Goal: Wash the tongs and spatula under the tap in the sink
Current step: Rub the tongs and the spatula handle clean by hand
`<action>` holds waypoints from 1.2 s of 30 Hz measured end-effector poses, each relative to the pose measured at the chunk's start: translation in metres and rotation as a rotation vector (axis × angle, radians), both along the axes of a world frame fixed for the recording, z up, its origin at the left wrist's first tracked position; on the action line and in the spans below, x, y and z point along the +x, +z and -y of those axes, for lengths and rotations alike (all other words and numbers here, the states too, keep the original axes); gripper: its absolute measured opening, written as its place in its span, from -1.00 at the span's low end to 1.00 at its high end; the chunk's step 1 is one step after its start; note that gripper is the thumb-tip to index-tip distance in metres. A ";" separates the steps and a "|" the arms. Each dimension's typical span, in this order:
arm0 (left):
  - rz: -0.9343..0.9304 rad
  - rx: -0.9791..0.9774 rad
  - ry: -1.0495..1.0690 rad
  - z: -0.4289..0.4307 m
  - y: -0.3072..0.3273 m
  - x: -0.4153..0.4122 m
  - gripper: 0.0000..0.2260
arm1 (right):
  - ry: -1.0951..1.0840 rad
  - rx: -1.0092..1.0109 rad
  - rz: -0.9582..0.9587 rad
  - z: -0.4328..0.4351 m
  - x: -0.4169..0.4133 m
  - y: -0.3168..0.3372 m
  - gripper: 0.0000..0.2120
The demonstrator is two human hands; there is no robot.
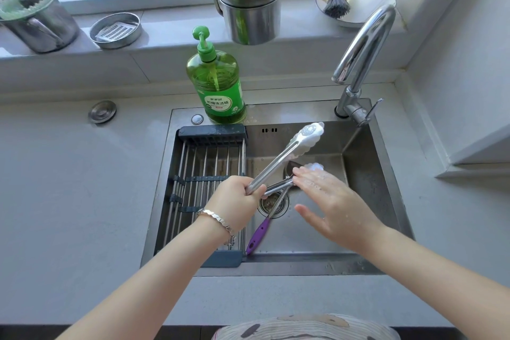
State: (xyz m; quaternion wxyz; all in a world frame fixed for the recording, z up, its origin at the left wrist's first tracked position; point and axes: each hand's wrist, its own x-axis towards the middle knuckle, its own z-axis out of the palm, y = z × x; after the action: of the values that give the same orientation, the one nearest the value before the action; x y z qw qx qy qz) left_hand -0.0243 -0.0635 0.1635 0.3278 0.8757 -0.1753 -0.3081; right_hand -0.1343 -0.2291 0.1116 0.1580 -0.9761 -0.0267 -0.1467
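My left hand (237, 199) grips the hinge end of the steel tongs (284, 156) and holds them over the sink (367, 201). Their soapy scalloped tips point up and right toward the tap (364, 47). My right hand (334, 207) is flat with fingers spread, foam on the fingertips, resting over the tongs' lower arm near the sink's middle. A spatula with a purple handle (259, 232) lies on the sink floor across the drain (273, 204); its dark blade pokes out beyond my right fingertips. No water stream shows from the tap.
A green dish soap bottle (218, 83) stands on the sink's back rim. A roll-up drying rack (204, 188) covers the sink's left part. Steel pots (248, 0), a lidded can (36, 22), a tin with a grater (116, 30) and a brush (335, 4) sit on the windowsill.
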 end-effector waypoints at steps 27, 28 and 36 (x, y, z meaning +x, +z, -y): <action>-0.288 -0.261 0.101 0.000 -0.001 0.000 -0.41 | 0.155 0.040 0.158 -0.037 0.010 0.000 -0.59; -0.303 -0.266 0.103 -0.001 -0.002 0.002 -0.38 | 0.107 0.064 0.177 -0.034 0.012 0.001 -0.62; -0.295 -0.303 0.109 0.005 -0.003 -0.002 -0.50 | 0.161 0.138 0.241 -0.039 0.013 0.002 -0.70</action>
State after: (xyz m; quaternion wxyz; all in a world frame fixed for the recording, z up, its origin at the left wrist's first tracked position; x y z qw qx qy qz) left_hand -0.0266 -0.0684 0.1606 0.4940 0.7699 -0.1222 -0.3850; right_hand -0.1213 -0.1900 0.1132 0.2318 -0.9329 -0.1134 -0.2511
